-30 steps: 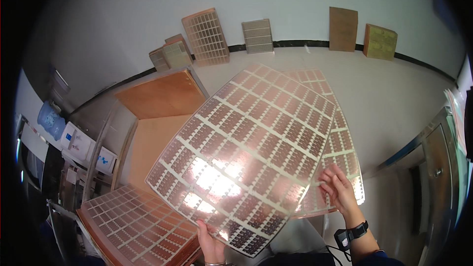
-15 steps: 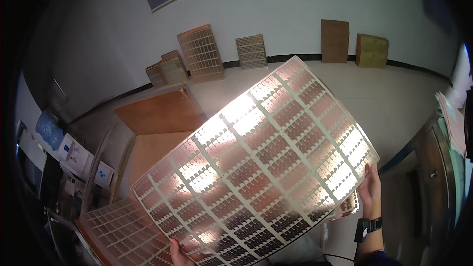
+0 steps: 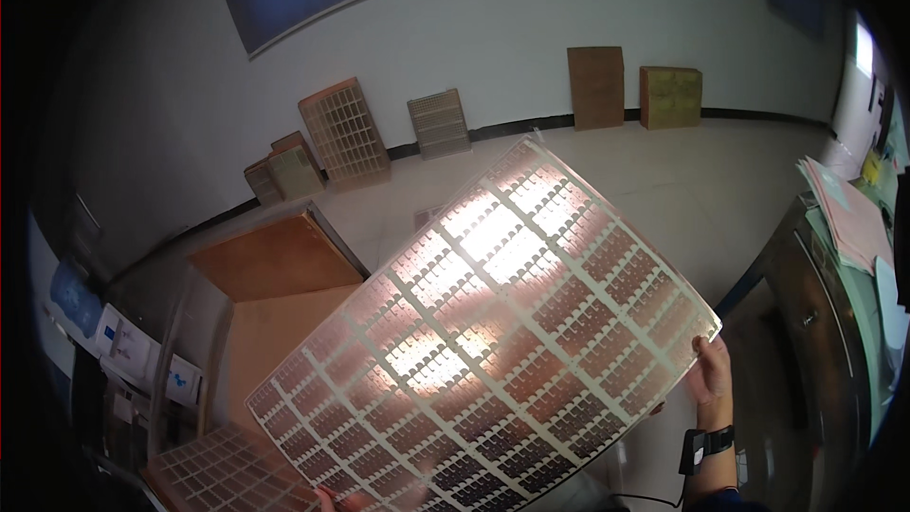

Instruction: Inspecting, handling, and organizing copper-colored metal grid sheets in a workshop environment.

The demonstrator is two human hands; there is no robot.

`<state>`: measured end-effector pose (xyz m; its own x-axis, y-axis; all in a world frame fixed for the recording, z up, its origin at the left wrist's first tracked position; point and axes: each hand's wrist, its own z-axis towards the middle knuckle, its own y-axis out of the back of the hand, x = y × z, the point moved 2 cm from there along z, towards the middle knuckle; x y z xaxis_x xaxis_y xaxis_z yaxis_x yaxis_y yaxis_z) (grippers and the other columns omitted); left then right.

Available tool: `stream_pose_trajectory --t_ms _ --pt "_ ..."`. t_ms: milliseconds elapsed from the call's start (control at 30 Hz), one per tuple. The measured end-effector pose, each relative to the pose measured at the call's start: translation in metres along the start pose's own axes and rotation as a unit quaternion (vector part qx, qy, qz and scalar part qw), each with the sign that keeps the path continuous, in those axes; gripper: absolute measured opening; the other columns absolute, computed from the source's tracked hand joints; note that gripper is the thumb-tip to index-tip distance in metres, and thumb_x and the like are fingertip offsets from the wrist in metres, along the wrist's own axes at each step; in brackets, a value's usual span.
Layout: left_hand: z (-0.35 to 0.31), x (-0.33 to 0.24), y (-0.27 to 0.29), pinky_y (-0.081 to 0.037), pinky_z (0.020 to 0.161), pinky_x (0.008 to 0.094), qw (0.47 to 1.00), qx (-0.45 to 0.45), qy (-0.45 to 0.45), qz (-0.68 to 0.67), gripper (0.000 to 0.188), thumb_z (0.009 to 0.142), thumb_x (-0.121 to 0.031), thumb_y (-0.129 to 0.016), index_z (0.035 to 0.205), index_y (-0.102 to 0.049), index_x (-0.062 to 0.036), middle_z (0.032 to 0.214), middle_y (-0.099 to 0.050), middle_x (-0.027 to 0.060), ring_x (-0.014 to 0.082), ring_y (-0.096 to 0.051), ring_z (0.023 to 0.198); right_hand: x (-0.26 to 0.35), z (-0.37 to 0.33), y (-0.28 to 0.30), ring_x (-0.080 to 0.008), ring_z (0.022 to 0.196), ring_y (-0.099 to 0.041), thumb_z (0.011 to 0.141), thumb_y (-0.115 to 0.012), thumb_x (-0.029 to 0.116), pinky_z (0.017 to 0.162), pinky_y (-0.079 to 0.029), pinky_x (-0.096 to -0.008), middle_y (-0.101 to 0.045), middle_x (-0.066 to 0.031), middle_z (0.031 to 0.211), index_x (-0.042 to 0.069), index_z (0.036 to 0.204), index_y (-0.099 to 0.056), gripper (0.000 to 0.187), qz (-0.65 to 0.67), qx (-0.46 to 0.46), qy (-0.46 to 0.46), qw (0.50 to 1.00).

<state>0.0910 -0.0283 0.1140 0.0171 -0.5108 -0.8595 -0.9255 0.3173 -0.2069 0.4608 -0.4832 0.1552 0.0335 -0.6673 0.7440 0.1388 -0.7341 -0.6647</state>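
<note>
A large copper-coloured panel (image 3: pixel 559 322), patterned in a pale grid of small cut-out shapes, is held up slantwise between my hands. My right hand (image 3: pixel 711 374) grips its right corner, thumb on the face and fingers behind. At the lower left edge, my left hand (image 3: pixel 327 500) pinches the panel near the frame's bottom; only a fingertip or two show. Bright glare covers part of the panel's upper face. Beneath its left side lies another similar gridded panel (image 3: pixel 227 469), partly covered. A black band with a small box (image 3: pixel 697 450) is on my right wrist.
A wooden-sided bin (image 3: pixel 284 256) stands at left, beyond the lower panel. Several panel stacks (image 3: pixel 346 133) and brown boards (image 3: pixel 597 85) lean along the far wall. A dark cabinet (image 3: pixel 815 313) with papers (image 3: pixel 844 213) on top is at right; a water dispenser (image 3: pixel 128 341) stands far left.
The view has turned right, so the wall and bin sit further left. The panel has tilted a little, its top corner lower and its glare shifted. Both hands keep their hold.
</note>
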Motion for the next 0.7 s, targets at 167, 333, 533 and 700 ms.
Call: stream_pose_trajectory --t_ms 167,333,533,700 --pt "-0.010 -0.012 -0.003 -0.051 0.056 0.0441 0.998 -0.049 -0.044 -0.016 0.065 0.085 -0.058 -0.046 0.128 -0.038 -0.0098 0.095 -0.053 0.0146 0.0305 -0.056 0.078 0.048 0.030 0.014 -0.0129 0.078 -0.060 0.090 -0.051 0.027 0.071 -0.049 -0.0241 -0.063 -0.0108 0.091 -0.006 0.104 -0.056 0.036 -0.146 0.040 -0.022 0.988" --pt "-0.007 -0.025 -0.009 -0.049 0.054 0.0396 0.999 -0.012 -0.045 -0.027 0.052 0.087 -0.048 -0.050 0.122 -0.044 -0.0104 0.079 -0.049 0.0072 0.0225 -0.051 0.069 0.073 0.058 0.004 -0.0047 0.056 -0.053 0.092 -0.049 0.031 0.051 -0.043 -0.0175 -0.056 0.0034 0.065 0.005 0.090 -0.060 0.028 -0.400 0.067 -0.143 0.903" --pt "-0.018 -0.057 -0.024 -0.048 0.077 0.0376 0.983 0.012 -0.181 -0.006 0.051 0.090 -0.040 -0.048 0.129 -0.038 -0.0083 0.118 -0.049 0.0086 0.0222 -0.050 0.098 0.065 0.078 -0.024 -0.0031 0.064 -0.053 0.089 -0.055 0.015 0.057 -0.041 -0.0164 -0.057 0.0038 0.072 0.006 0.091 -0.055 0.009 -0.308 0.134 -0.030 0.942" --pt "-0.018 -0.083 -0.035 -0.042 0.081 0.0364 0.954 -0.011 -0.300 -0.005 0.035 0.091 -0.036 -0.049 0.112 -0.044 -0.0089 0.104 -0.045 0.0065 0.0198 -0.045 0.093 0.070 0.084 -0.044 -0.0078 0.075 -0.057 0.090 -0.052 0.012 0.070 -0.045 -0.0199 -0.060 -0.0021 0.086 0.008 0.095 -0.053 0.006 -0.251 0.125 0.075 0.957"
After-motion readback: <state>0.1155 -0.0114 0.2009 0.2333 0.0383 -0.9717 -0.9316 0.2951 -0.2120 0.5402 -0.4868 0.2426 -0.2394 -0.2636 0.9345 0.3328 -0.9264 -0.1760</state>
